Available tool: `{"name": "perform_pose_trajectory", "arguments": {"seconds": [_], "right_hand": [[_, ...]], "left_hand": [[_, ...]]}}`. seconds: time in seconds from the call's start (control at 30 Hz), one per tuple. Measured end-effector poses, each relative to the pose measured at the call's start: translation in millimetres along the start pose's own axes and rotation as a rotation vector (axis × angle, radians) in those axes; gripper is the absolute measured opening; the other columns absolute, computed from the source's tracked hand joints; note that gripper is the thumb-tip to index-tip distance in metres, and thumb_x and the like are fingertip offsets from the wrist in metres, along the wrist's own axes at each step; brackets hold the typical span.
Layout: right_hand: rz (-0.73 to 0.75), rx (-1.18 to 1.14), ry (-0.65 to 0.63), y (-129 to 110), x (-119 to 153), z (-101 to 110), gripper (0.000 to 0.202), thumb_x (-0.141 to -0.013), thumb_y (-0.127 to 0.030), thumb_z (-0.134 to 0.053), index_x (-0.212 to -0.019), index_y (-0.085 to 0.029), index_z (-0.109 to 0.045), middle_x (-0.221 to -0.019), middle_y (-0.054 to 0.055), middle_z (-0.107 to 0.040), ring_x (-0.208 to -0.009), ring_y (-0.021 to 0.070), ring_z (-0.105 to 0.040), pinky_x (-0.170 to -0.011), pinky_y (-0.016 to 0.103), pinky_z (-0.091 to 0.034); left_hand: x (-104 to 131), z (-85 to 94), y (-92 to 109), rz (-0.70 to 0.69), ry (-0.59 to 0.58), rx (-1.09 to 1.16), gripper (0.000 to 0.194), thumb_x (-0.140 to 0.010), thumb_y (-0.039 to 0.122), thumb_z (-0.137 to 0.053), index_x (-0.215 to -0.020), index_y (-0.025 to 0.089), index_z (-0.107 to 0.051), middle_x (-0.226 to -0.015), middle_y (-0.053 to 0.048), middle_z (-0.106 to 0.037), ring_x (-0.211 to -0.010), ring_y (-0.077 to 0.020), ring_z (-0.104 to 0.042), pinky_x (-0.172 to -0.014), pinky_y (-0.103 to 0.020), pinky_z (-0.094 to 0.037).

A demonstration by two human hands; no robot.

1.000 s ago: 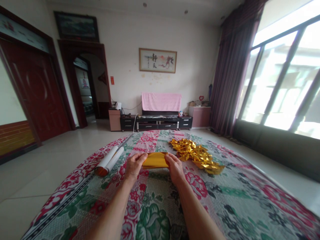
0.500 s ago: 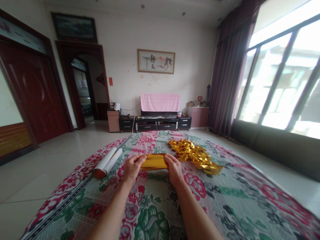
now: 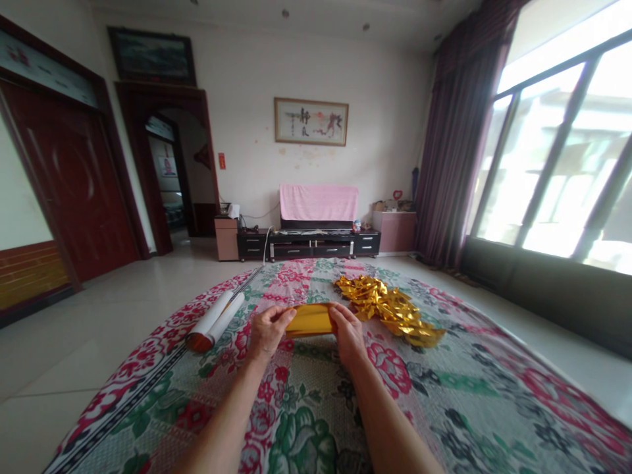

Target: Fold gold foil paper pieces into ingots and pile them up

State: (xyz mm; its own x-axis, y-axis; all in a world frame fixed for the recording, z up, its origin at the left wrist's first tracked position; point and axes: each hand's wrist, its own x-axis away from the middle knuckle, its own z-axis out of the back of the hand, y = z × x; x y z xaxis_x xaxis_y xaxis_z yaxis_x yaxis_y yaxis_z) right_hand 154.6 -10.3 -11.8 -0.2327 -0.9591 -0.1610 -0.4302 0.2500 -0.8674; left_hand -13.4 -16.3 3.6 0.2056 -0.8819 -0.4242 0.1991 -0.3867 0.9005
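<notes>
Between my two hands a sheet of gold foil paper (image 3: 310, 320) is stretched sideways above the cloth. My left hand (image 3: 268, 331) pinches its left end between thumb and fingers. On the opposite end, my right hand (image 3: 348, 331) grips the paper in the same way. The sheet looks curled or folded over along its long edges; how many layers it has I cannot tell. Just beyond my right hand lies a heap of folded gold foil pieces (image 3: 388, 309). To the left of my left hand rest rolled white-backed sheets (image 3: 216, 320) with an orange-gold inner face.
A floral cloth (image 3: 306, 428) in pink, green and grey covers the round surface before me. Farther back stands a low black TV cabinet (image 3: 291, 251), with a pink towel (image 3: 318, 201) draped above it. A window (image 3: 553, 151) with a purple curtain (image 3: 449, 145) is at the right.
Both hands and the gold paper sit slightly farther right in view, and the whole scene has shifted a little the same way. The grip on the paper looks unchanged.
</notes>
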Motion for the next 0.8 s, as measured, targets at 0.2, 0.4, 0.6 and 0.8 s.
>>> {"name": "perform_pose_trajectory", "arguments": {"seconds": [0.2, 0.4, 0.6, 0.8], "right_hand": [[-0.003, -0.032, 0.009, -2, 1, 0, 0.034, -0.055, -0.036, -0.069, -0.083, -0.016, -0.067, -0.07, 0.001, -0.061, -0.062, 0.0135, -0.053, -0.057, 0.024, -0.04], [0.013, 0.015, 0.02, -1, 1, 1, 0.035, -0.054, -0.039, -0.068, -0.081, -0.016, -0.068, -0.069, 0.002, -0.063, -0.063, 0.0149, -0.054, -0.057, 0.024, -0.04], [0.02, 0.078, 0.032, -4, 3, 0, 0.03, -0.056, -0.036, -0.065, -0.078, -0.016, -0.069, -0.062, 0.0, -0.06, -0.056, 0.0126, -0.05, -0.052, 0.023, -0.037], [0.139, 0.39, 0.084, -1, 2, 3, 0.027, -0.061, -0.033, -0.056, -0.076, -0.015, -0.07, -0.05, -0.002, -0.054, -0.048, 0.0105, -0.043, -0.048, 0.022, -0.032]], "left_hand": [[1, -0.8, 1, -0.047, -0.018, -0.045, 0.022, -0.061, 0.038, -0.065, -0.061, 0.016, -0.065, -0.05, 0.002, -0.055, -0.048, -0.01, -0.045, -0.048, -0.02, -0.034], [1, -0.3, 0, -0.027, 0.009, -0.019, 0.023, -0.06, 0.039, -0.065, -0.062, 0.016, -0.066, -0.052, 0.001, -0.058, -0.05, -0.0114, -0.047, -0.051, -0.021, -0.035], [1, -1.0, -7, -0.003, 0.011, -0.003, 0.023, -0.061, 0.039, -0.064, -0.061, 0.016, -0.065, -0.05, 0.002, -0.055, -0.049, -0.0103, -0.045, -0.049, -0.02, -0.033], [0, -0.4, -16, 0.03, -0.008, -0.07, 0.024, -0.063, 0.039, -0.061, -0.056, 0.016, -0.061, -0.046, 0.001, -0.054, -0.044, -0.0102, -0.044, -0.047, -0.021, -0.031]]}}
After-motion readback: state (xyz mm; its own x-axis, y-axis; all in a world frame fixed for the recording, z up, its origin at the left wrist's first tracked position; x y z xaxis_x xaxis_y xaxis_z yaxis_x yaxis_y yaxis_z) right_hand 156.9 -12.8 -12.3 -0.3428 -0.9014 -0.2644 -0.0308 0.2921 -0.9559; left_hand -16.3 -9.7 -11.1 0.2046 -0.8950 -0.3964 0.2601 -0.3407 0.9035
